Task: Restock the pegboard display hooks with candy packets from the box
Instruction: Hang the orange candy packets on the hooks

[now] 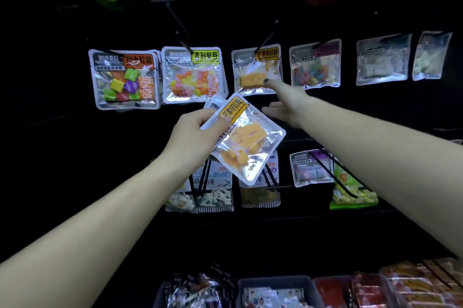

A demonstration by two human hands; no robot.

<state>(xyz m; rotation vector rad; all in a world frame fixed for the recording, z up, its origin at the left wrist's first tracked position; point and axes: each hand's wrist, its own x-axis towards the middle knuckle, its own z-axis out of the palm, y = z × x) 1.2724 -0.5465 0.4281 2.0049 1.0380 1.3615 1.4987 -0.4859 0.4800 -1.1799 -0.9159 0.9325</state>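
Grey bin (275, 282) below a black pegboard (50, 107).

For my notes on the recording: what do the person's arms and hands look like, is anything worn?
Both forearms are bare, with no sleeves, gloves, watch or bracelet visible. The left hand shows no ring. On the right hand, one of the fingers has dark nail polish.

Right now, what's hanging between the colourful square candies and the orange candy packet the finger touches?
In the head view, one packet of pink and yellow round candies hangs between the square-candy packet and the orange one touched by the right hand.
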